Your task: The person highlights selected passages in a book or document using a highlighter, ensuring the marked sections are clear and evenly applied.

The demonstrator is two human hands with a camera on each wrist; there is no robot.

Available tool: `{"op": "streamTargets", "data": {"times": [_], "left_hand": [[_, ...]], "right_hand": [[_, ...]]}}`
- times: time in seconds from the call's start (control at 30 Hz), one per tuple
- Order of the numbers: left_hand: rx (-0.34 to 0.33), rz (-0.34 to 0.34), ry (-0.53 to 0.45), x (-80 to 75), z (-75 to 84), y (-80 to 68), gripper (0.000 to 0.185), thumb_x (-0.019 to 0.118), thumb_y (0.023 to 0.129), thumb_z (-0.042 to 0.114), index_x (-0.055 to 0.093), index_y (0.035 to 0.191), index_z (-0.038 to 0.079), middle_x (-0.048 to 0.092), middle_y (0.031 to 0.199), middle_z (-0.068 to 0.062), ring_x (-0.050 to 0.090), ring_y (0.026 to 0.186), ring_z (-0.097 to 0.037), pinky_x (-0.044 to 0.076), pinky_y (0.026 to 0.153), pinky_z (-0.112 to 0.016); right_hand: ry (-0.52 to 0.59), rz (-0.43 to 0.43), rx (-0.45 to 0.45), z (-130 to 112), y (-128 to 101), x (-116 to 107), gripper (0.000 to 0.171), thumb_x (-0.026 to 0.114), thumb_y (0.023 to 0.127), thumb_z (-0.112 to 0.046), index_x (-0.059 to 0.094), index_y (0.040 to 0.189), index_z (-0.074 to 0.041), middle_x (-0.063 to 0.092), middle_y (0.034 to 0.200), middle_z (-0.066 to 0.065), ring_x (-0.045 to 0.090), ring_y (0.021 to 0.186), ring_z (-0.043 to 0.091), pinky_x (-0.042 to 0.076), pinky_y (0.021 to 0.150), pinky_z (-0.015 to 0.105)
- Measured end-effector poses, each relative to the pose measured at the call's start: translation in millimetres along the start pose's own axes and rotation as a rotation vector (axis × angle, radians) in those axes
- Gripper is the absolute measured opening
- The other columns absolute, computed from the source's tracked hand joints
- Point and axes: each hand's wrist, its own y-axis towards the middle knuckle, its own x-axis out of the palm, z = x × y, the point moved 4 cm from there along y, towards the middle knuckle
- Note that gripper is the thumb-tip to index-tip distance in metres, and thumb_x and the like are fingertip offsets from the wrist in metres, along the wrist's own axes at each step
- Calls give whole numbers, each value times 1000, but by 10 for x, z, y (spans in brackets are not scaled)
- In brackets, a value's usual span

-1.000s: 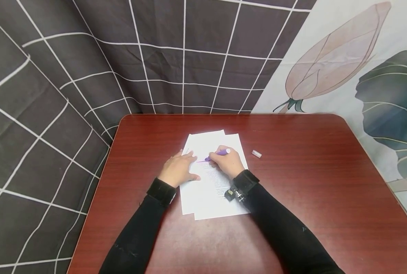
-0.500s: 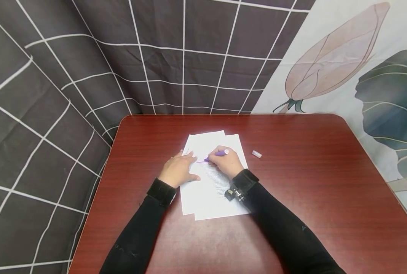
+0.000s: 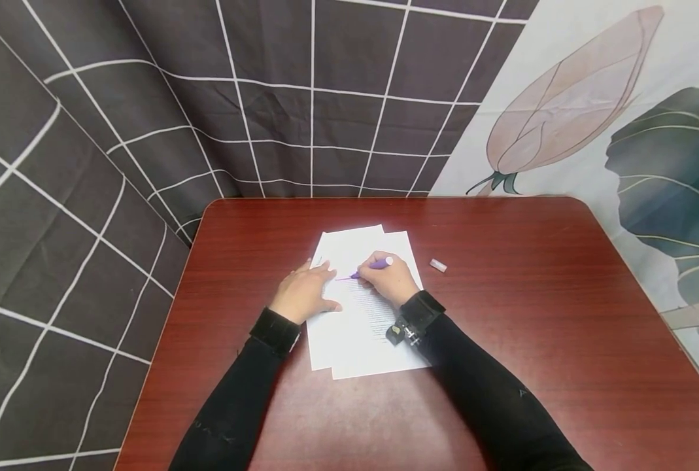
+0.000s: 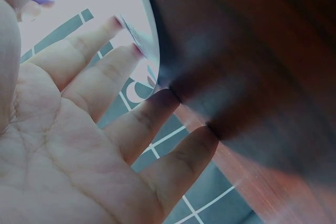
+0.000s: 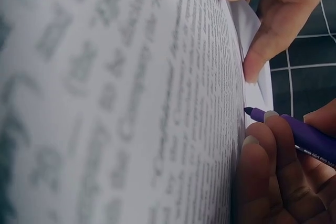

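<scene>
**Purple marker on printed sheets, left hand flat**

Two black sleeves [image 3: 473, 399] come in from the near edge of the dark red wood-grain worktop [image 3: 549, 340]; each wrist carries a black strap; the right hand [image 3: 392, 280] has its fingers [image 5: 262, 156] curled and clamped around a purple plastic highlighter marker [image 3: 374, 265], thumb and forefinger pinching the barrel close to the tip; the tip sits on the top sheet of the white printed paper sheets [image 3: 355, 340], at the end of a short purple stroke; the right wrist view shows rows of small black print running across the page and the marker nib [image 5: 248, 111] right at the paper; the left hand [image 3: 305, 293] lies palm down on the left side of the same sheets, fingers [image 4: 152, 114] straight and spread apart, gripping nothing, some fingertips on paper and some on bare worktop per the left wrist view; the stack is slightly fanned, a second sheet peeking out at the far and right edges; just right of the sheets, apart from them, lies a small pale marker cap [image 3: 438, 265]; beyond the far worktop edge hangs a dark grid-pattern cloth [image 3: 208, 104]; to its right a pale cloth printed with a pink bud and green leaves [image 3: 620, 118].
</scene>
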Motion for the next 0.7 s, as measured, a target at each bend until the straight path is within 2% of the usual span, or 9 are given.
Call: {"op": "streamTargets", "data": {"times": [0.2, 0.43, 0.53, 0.67, 0.7], "left_hand": [[8, -3, 7, -4, -10, -18, 85, 93, 94, 47, 60, 166, 17, 49, 179, -7, 37, 173, -43, 35, 138, -67], [17, 17, -31, 24, -45, 27, 84, 96, 91, 44, 63, 163, 15, 53, 176, -10, 40, 170, -46, 36, 135, -72], [38, 25, -5, 72, -87, 64, 85, 96, 91, 48, 64, 163, 16, 54, 176, -10, 42, 169, -47, 39, 133, -73], [54, 45, -29, 113, -127, 76, 86, 97, 89, 49, 65, 162, 17, 55, 175, -10, 43, 168, -48, 39, 132, -74], [48, 34, -38, 76, -96, 46, 86, 97, 90, 48, 64, 163, 18, 54, 176, -9, 42, 169, -47, 38, 134, -73]], "right_hand": [[39, -4, 20, 29, 4, -14, 13, 75, 100, -24, 78, 95, -13, 77, 85, 3, 67, 80, 20, 57, 70, 26], [74, 3, 33, 49, 8, -54, 11, 76, 99, -21, 79, 95, -11, 77, 85, 3, 66, 79, 20, 56, 69, 26], [90, 3, 41, 63, 10, -76, 10, 76, 99, -19, 79, 95, -11, 77, 84, 3, 66, 79, 20, 57, 68, 26], [106, -3, 53, 82, 7, -104, 9, 77, 98, -18, 79, 96, -10, 77, 84, 3, 67, 79, 19, 57, 68, 26], [109, -3, 55, 85, 5, -112, 9, 77, 98, -18, 79, 96, -10, 77, 84, 3, 67, 79, 19, 57, 68, 26]]}}
